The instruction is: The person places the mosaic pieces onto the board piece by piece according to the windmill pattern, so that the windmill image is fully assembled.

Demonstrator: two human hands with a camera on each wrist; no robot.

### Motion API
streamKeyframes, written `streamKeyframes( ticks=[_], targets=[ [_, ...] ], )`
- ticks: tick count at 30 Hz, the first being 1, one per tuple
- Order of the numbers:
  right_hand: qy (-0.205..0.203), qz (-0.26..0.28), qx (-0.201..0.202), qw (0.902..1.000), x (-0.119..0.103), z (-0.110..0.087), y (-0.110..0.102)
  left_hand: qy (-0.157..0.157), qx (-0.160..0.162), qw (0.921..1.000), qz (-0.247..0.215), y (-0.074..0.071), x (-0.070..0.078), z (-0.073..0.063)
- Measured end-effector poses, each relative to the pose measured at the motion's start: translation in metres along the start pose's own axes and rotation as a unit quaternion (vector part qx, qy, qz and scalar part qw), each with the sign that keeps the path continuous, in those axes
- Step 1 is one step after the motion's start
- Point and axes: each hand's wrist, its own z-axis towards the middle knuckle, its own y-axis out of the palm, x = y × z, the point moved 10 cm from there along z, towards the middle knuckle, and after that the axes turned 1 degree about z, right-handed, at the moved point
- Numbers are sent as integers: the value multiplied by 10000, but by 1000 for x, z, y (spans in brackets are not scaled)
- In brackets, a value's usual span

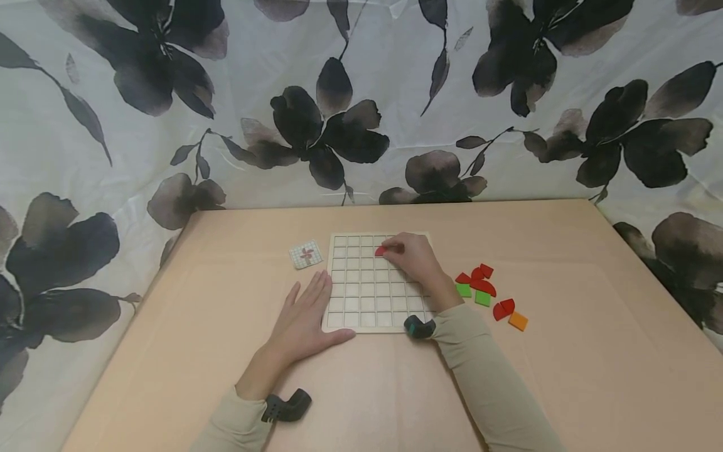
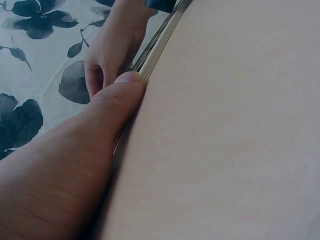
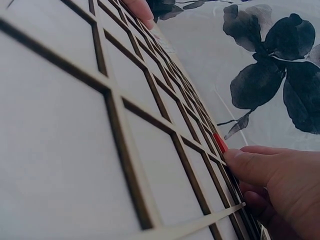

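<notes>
A wooden grid board [image 1: 359,289] with white square cells lies flat on the table. My right hand [image 1: 411,256] is over its far right part and pinches a small red tile [image 1: 380,251] between thumb and fingertips, at a cell in the upper rows. In the right wrist view the red tile [image 3: 220,143] shows at the thumb tip, close to the grid bars. My left hand [image 1: 305,323] rests at the board's left edge with fingers straight, its thumb along the near edge. The left wrist view shows that thumb [image 2: 112,102] touching the board's side.
Left of the board lies a small pattern card [image 1: 306,255] with a red flower-like figure. To the right are several loose pieces: red tiles [image 1: 483,287], green squares [image 1: 482,298] and an orange square [image 1: 518,321]. A floral cloth [image 1: 237,81] hangs behind the table [image 1: 565,389].
</notes>
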Motion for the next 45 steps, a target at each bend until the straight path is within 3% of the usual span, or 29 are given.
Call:
streamKeyframes(
  ticks=[7, 29, 37, 45],
  targets=[
    [177, 329, 3, 9993, 5, -1, 1, -11, -25, 10000, 42, 1, -1, -1],
    [151, 540, -65, 9984, 8, -1, -6, -19, -9, 10000, -10, -1, 0, 0],
    [504, 1094, 94, 9927, 31, -11, -45, 41, 10, 10000, -3, 2, 1, 0],
    [709, 913, 415, 9924, 68, -32, -97, 99, 114, 9999, -55, -6, 3, -2]
  ],
)
